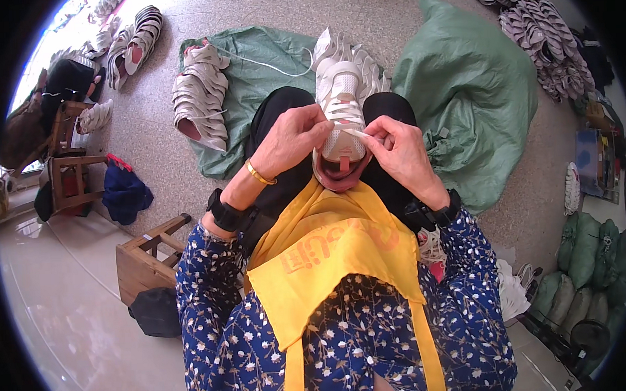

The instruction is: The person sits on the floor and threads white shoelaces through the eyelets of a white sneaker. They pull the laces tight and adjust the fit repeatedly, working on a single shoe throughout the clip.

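A white shoe (pixel 343 147) with a pinkish lining sits between my knees, its toe pointing away and its heel opening toward me. White shoelace (pixel 344 114) crosses its tongue in several rows. At the shoe's left side my left hand (pixel 294 142) is closed in a pinch on the shoelace at the eyelet edge; its fingertips are partly hidden. From the right, my right hand (pixel 400 151) pinches a flat white length of the same lace between thumb and forefinger. A yellow apron (pixel 328 246) covers my lap below the heel.
Nested white shoe uppers (pixel 199 96) lie left on a green woven sheet (pixel 264 66), with more shoes beyond my knees. A bulging green sack (pixel 468 107) stands right. Wooden stools (pixel 146 260) are at left; shoe piles (pixel 546 46) and stuffed green bags (pixel 583 244) line the right.
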The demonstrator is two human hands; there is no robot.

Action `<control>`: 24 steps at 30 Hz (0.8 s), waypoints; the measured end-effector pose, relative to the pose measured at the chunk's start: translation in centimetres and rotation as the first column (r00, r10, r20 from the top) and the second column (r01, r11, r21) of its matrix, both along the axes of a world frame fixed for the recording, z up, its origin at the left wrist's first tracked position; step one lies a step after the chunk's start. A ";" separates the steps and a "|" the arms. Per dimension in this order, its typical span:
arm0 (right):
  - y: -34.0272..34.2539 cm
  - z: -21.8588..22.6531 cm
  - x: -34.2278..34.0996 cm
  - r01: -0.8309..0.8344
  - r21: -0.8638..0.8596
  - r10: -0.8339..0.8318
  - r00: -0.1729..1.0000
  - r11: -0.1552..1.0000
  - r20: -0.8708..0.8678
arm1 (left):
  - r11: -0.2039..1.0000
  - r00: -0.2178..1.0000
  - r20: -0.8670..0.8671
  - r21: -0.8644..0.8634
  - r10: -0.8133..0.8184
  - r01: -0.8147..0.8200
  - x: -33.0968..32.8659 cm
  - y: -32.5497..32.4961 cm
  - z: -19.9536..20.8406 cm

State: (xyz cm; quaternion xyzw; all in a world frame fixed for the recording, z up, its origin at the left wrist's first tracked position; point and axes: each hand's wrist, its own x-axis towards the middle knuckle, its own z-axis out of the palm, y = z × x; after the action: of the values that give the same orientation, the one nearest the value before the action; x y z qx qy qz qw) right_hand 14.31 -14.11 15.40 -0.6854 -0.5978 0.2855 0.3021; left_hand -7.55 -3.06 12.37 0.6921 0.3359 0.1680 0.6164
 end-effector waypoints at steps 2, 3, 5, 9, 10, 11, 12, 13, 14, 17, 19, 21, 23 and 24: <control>-0.2 0.1 0.2 -0.004 -0.002 0.004 1.000 1.000 0.028 | 0.996 0.999 -0.044 0.085 -0.009 0.013 -0.2 0.4 -0.1; -0.2 0.2 0.3 -0.006 0.004 0.006 1.000 1.000 0.030 | 0.993 0.997 -0.073 0.120 -0.013 0.021 -0.4 0.6 0.0; -0.1 0.3 0.4 -0.011 0.015 0.011 0.999 1.000 0.032 | 0.980 0.992 -0.122 0.189 -0.030 0.053 -0.9 1.2 0.5; -0.1 0.1 0.7 0.010 -0.051 -0.011 0.999 0.999 -0.036 | 0.963 0.988 -0.150 0.258 -0.045 0.083 -1.6 2.3 1.7; -0.1 0.1 0.7 0.008 -0.065 -0.011 0.999 0.998 -0.047 | 0.964 0.989 -0.142 0.255 -0.043 0.078 -1.7 2.7 1.7; -0.1 0.2 0.6 0.007 -0.078 -0.011 0.998 0.997 -0.057 | 0.965 0.990 -0.134 0.251 -0.041 0.074 -1.8 3.1 1.7; -0.1 0.1 0.7 0.004 -0.085 -0.009 0.998 0.996 -0.055 | 0.970 0.995 -0.098 0.235 -0.031 0.054 -1.6 3.4 1.4; -0.2 0.1 0.8 0.001 -0.092 -0.006 0.999 0.996 -0.054 | 0.970 0.988 -0.144 0.226 -0.058 0.090 -1.6 4.1 1.4; -0.3 0.0 0.9 -0.001 -0.099 -0.004 0.999 0.995 -0.052 | 0.969 0.978 -0.189 0.214 -0.085 0.126 -1.7 4.8 1.5; -0.4 -0.3 1.1 -0.007 -0.127 -0.003 0.997 0.992 -0.080 | 0.968 0.959 -0.214 0.124 -0.188 0.217 -2.3 6.9 1.8; -0.6 -0.8 1.5 -0.003 -0.134 -0.014 0.991 0.991 -0.131 | 0.958 0.948 -0.154 0.017 -0.279 0.285 -2.6 8.5 2.0; -0.7 -1.3 1.8 -0.004 -0.144 -0.022 0.984 0.990 -0.177 | 0.960 0.954 -0.136 0.054 -0.266 0.275 -2.9 9.6 2.5; -0.8 -1.7 2.0 -0.008 -0.158 -0.026 0.976 0.987 -0.215 | 0.964 0.961 -0.131 0.081 -0.242 0.254 -3.1 10.6 2.7; -0.8 -1.8 2.0 -0.017 -0.162 -0.022 0.972 0.987 -0.233 | 0.963 0.958 -0.135 0.067 -0.252 0.263 -3.3 11.3 2.6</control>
State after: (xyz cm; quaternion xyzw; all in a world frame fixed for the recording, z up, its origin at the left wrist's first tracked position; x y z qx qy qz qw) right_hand 16.30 -14.95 13.64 -0.6702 -0.5318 0.4118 0.3138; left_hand -10.85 8.19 14.94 0.7645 0.2735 0.0567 0.5809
